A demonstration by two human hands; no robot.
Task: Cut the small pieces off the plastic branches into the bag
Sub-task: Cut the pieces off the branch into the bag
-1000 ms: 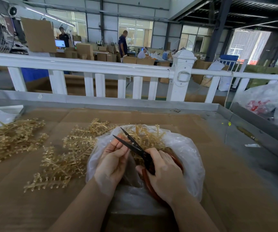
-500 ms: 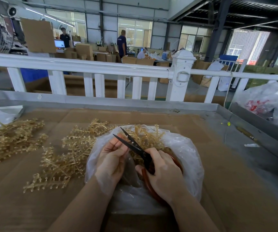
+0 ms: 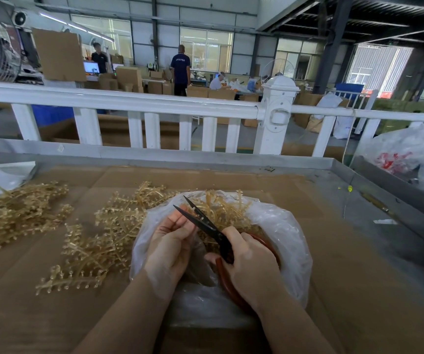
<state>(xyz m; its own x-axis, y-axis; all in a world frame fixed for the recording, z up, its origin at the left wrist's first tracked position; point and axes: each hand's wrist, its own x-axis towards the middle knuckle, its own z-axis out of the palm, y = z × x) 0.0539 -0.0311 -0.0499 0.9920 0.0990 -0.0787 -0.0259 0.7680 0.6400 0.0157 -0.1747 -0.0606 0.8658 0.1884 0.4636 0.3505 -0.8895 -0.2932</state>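
Our clear bag (image 3: 286, 241) sits open on the cardboard-covered table (image 3: 359, 290), tan plastic branches (image 3: 119, 233) piled just left. Our left hand (image 3: 171, 245) curls its fingers round something inside we can't make out; our right hand (image 3: 250, 264) grips red-handled scissors (image 3: 206, 224), blades parted.

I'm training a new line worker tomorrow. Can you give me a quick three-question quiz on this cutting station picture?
1. True or false: the scissors have their blades apart.
2. Which of the hands grips the scissors' red handles? A) left hand B) right hand C) both
3. Fill in: the uncut plastic branches lie on the cardboard to the ____ of the bag.

Key: 1 true. 2 B; the left hand pinches something small at the blades, over the bag. 3 left.
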